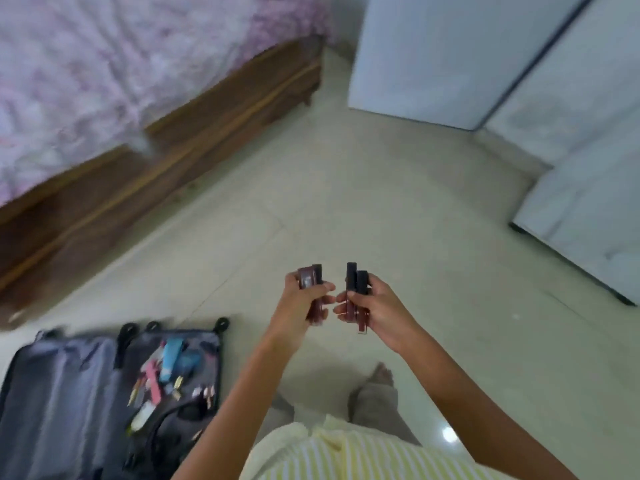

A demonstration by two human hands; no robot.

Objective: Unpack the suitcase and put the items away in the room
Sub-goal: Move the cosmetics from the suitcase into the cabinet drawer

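Left hand [304,301] grips the left pair of tubes [310,280]; right hand [379,308] grips the right pair of tubes [356,284]. I note the open suitcase [62,386] (cosmetics [166,372] inside) near left, on the floor [346,202].

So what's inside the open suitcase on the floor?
In the suitcase lie small tubes and bottles, among them a blue tube and a pink one. Anything beneath them is covered.

Pale tiled floor [346,202], wooden bed frame [173,161] under pink floral bedspread [121,64], white wardrobe doors [433,57]
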